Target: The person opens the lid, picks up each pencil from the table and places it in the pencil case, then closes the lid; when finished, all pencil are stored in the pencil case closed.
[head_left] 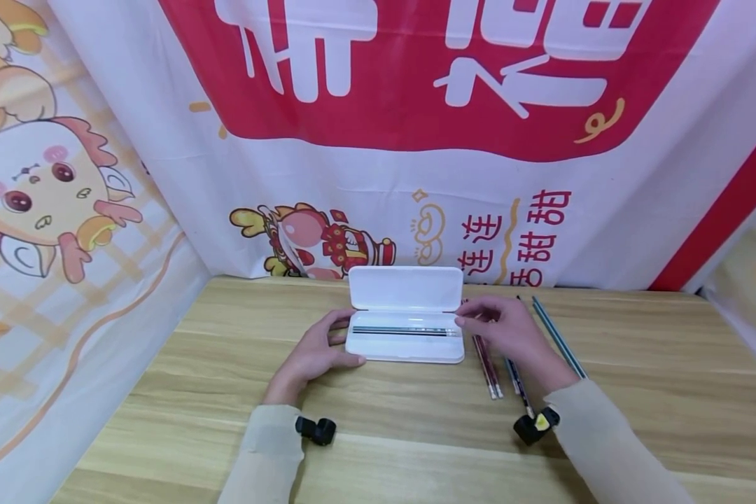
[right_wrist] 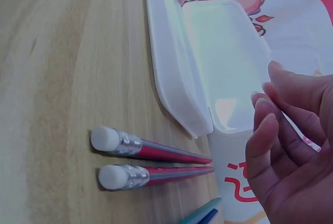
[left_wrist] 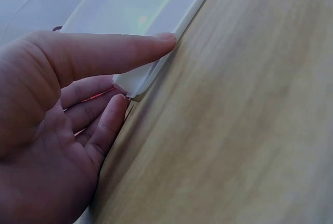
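A white pencil case (head_left: 405,351) lies on the wooden table, its lid (head_left: 406,288) raised toward the curtain. Several slim pencils (head_left: 403,331), dark and teal, lie lengthwise inside. My left hand (head_left: 315,355) grips the near left corner; in the left wrist view its thumb (left_wrist: 119,55) lies along the front edge with fingertips at the end wall. By the case's right end is my right hand (head_left: 510,332), fingers loosely curled. Nothing shows between thumb and fingertips in the right wrist view. Two red pencils (right_wrist: 161,152) with white erasers lie beside the case, partly under that hand in the head view.
Right of the red pencils lie darker pencils (head_left: 518,385), partly covered by the right hand. Farther right are teal pencils (head_left: 557,336). A printed curtain (head_left: 378,175) hangs along the table's back edge, and another patterned cloth (head_left: 57,294) hangs at left.
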The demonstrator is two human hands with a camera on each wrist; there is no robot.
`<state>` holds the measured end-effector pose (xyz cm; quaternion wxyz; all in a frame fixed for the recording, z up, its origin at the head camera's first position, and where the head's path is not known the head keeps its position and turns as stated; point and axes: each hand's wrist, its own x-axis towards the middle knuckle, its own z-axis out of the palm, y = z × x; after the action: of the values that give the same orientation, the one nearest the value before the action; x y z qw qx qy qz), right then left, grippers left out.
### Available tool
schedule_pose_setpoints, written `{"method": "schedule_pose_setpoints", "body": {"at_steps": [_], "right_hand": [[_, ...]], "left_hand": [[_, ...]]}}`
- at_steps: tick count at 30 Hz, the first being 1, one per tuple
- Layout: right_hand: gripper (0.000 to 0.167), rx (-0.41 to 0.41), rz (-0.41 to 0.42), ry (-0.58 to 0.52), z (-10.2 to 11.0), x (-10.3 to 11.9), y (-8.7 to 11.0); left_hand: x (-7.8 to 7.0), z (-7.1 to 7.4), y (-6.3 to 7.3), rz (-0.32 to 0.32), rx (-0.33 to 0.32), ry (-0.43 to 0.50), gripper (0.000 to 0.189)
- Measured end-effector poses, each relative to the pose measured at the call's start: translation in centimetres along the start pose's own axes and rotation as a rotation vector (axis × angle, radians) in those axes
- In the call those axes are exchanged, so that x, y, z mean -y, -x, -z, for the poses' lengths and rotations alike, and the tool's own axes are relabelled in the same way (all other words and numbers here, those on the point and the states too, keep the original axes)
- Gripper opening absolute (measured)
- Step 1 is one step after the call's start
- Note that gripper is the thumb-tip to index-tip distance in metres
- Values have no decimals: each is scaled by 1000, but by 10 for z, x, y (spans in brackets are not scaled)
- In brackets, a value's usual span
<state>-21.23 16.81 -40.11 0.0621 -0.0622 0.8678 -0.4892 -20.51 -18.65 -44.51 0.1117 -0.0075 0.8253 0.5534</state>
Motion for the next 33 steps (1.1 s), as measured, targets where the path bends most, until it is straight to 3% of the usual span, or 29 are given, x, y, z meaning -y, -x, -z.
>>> {"method": "schedule_pose_setpoints", "body": {"at_steps": [14, 23, 30, 33], "right_hand": [[33, -21, -96, -52, 9, -8, 24], [36, -63, -73, -88, 18, -23, 42], [42, -82, -74, 1, 32, -37, 55], [44, -82, -79, -10, 39, -45, 62]], "left_hand": [[0, 0, 1, -2, -4, -10, 88], [-1, -1, 2, 8, -1, -21, 88], [-2, 0, 1, 7, -2, -18, 88], [-2, 1, 1, 5, 4, -18, 87]]}}
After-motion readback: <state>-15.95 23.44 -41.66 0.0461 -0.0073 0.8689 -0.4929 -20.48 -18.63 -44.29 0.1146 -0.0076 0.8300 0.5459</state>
